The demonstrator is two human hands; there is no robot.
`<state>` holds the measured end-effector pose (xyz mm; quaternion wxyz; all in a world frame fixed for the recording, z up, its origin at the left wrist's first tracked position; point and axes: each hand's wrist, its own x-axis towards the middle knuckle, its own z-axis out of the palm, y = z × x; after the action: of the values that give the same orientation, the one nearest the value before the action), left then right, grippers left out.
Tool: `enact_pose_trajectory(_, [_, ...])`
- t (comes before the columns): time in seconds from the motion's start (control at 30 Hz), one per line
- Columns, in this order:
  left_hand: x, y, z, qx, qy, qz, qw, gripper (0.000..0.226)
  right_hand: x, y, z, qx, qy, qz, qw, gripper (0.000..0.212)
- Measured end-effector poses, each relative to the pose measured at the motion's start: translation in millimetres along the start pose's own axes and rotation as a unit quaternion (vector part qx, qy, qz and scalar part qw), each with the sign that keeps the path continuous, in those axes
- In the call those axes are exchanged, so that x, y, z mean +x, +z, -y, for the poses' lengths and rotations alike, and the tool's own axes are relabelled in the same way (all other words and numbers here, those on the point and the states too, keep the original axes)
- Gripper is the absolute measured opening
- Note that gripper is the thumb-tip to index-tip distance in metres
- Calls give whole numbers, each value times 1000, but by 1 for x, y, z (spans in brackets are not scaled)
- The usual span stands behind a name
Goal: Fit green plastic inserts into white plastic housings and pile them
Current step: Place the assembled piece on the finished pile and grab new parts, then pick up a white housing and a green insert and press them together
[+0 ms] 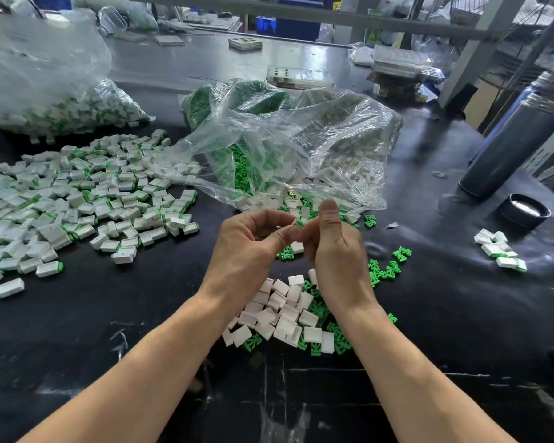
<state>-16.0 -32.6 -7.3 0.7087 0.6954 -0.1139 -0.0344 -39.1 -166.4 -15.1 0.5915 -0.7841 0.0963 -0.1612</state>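
Green insert [299, 222] is right up between both hands, just its rounded end poking out where the fingertips meet, held above the black table [141, 314]. The left hand [253, 241] has its fingers curled and its thumb reaching across to pinch the piece from the left; the right hand [330, 247] is curled round it from the other side with the thumb sticking straight up. Can't really see a white housing in there, too much of it is hidden by the fingers, so no idea how far in the insert sits. Its long axis looks to run roughly left to right, green end toward the right hand, so I'd guess the push comes along that line.

Loose white housings [285, 311] and more green bits lie directly under the wrists. The finished pile [87, 199] is well off to the left, so the left hand is the closer one for dropping it there. Half-open plastic bag [288, 145] sits just behind the hands, and a dark flask [512, 148] stands far right.
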Motion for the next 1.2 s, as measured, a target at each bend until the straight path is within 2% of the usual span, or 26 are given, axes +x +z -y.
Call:
enact_pose_trajectory(0.17, [5,-7,2,23,12,0,1000,4,2,-13,0,10,-70,21,997,14])
enact_pose_trajectory(0.27, [6,-9,4,48,17,1,999,4,2,-13,-1,-18,-85,40,995,3])
enact_pose_trajectory(0.6, [9,-15,3,92,11,6,996,9,1,-10,-2,-65,-75,43,994,9])
enact_pose_trajectory(0.7, [13,-27,6,160,0,-32,987,14,6,-16,-5,-76,-56,25,995,9])
enact_pose_trajectory(0.77, [17,-42,7,252,-4,-73,965,13,10,-23,-9,-116,-45,9,992,10])
enact_pose_trajectory(0.9, [26,-71,3,446,-5,-146,883,10,13,-30,-14,-200,-26,-3,979,10])
enact_pose_trajectory(0.97, [29,-80,1,508,-3,-181,842,6,13,-29,-14,-236,-29,-1,971,7])
enact_pose_trajectory(1.07, [31,-87,2,559,11,-209,803,20,12,-27,-13,-279,-38,14,959,5])
enact_pose_trajectory(1.2, [28,-71,5,503,74,-167,844,17,9,-21,-12,-307,-65,70,947,14])
